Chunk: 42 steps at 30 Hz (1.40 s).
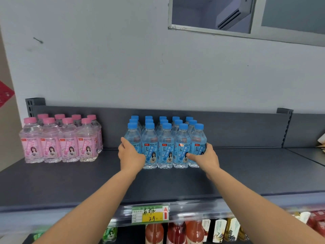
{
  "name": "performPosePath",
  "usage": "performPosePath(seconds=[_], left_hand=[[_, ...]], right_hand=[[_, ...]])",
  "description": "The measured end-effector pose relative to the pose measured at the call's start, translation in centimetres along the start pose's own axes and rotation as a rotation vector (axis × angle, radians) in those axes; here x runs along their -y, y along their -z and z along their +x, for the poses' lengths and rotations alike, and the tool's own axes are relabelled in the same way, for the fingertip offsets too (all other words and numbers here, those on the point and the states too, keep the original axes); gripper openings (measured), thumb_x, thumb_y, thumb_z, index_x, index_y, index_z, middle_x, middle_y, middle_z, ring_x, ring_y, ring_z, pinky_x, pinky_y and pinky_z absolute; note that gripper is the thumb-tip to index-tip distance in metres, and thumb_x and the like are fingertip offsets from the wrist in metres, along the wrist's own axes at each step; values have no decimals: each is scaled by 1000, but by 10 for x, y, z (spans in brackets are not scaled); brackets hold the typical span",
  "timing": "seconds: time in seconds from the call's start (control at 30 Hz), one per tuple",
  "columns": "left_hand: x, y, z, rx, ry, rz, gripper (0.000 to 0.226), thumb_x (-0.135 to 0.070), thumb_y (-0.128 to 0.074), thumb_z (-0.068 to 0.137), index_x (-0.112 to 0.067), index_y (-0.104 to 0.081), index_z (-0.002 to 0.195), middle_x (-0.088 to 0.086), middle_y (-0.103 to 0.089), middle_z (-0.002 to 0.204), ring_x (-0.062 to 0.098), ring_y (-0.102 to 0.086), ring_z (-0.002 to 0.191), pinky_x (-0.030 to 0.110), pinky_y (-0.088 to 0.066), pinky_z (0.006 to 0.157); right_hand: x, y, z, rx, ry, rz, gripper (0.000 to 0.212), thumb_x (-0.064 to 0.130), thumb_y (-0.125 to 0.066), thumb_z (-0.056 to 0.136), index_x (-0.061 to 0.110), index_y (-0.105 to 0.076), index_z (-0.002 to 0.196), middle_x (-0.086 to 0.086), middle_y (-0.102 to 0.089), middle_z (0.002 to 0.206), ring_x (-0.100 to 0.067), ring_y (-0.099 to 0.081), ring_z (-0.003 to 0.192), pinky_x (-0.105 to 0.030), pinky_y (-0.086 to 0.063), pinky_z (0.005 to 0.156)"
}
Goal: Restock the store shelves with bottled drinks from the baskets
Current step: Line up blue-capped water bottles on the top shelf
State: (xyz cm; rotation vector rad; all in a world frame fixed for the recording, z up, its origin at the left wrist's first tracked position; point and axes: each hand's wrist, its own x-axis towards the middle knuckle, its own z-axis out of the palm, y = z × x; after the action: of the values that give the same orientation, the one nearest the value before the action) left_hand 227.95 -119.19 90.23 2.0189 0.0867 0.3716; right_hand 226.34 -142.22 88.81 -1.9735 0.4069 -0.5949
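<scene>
A block of several blue-capped soda bottles [166,145] stands in rows at the middle of the dark top shelf [88,180]. My left hand [130,154] lies flat against the block's left side, over the front left bottle. My right hand [204,155] is curled round the front right bottle [197,140], thumb on its label. Both arms reach in from below. No basket is in view.
Several pink-capped peach soda bottles [60,143] stand at the shelf's left end. A price tag [150,213] hangs on the shelf's front rail. Below it stand red and yellow drinks [177,231]. A wall and a window [246,16] rise behind the shelf.
</scene>
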Motion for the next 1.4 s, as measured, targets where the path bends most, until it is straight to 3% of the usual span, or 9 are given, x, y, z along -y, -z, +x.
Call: performPosePath(seconds=[0.2,0.37,0.57,0.7,0.87,1.07,1.13,1.27,1.4], left_hand=[[4,4,4,67,-17,-12,91,5,-54,85,-13,6,152,8,-12,155,27,-21,140,38,-34,107],[3,12,-4,68,5,-24,93,6,-52,85,-12,9,152,4,-3,158,26,-18,143,37,-35,108],[-16,11,-52,9,-102,36,75,5,-51,84,-9,-15,148,11,-18,149,29,-23,134,35,-41,96],[-29,2,-109,43,-230,118,65,0,-50,89,-13,-25,148,10,-23,148,27,-21,137,35,-34,101],[-17,-9,-183,149,-371,209,54,-5,-52,88,-14,-43,140,11,-45,136,28,-39,130,42,-36,108],[19,-21,-265,291,-445,390,38,-8,-52,86,-9,-59,123,13,-58,119,29,-51,113,35,-43,92],[33,-26,-291,351,-437,434,34,-6,-52,84,-9,-62,117,13,-57,111,31,-53,107,35,-43,87],[60,-34,-334,464,-436,485,38,-10,-54,87,-10,-59,125,12,-55,115,30,-50,110,36,-43,89],[80,-40,-374,558,-477,501,36,-12,-56,89,-11,-59,125,12,-55,117,30,-50,112,35,-45,91]], right_hand=[[2,1,-4,44,-4,55,64,12,-83,70,17,-46,122,-2,-63,116,-20,-61,103,-35,-51,88],[6,11,-17,103,-39,35,64,11,-82,73,16,-42,123,-5,-60,121,-20,-59,105,-35,-50,88],[1,53,-64,111,37,-154,65,21,-73,84,11,-41,139,-6,-51,136,-23,-51,121,-30,-42,87],[-17,95,-101,68,97,-222,46,26,-70,85,15,-56,127,-4,-58,123,-20,-55,111,-35,-47,94],[-49,142,-154,115,119,-297,37,26,-68,87,15,-59,121,-2,-61,114,-19,-58,104,-38,-51,90],[-107,187,-220,224,15,-450,33,23,-67,86,12,-61,117,0,-61,107,-21,-58,103,-32,-48,86],[-127,201,-241,254,-32,-503,35,24,-66,87,13,-60,120,1,-60,107,-21,-58,104,-28,-45,83],[-164,224,-278,274,-131,-569,33,21,-64,89,14,-60,122,-3,-61,120,-23,-60,103,-31,-47,81],[-195,244,-321,256,-228,-620,23,15,-61,90,17,-63,112,-2,-65,111,-24,-63,94,-34,-53,78]])
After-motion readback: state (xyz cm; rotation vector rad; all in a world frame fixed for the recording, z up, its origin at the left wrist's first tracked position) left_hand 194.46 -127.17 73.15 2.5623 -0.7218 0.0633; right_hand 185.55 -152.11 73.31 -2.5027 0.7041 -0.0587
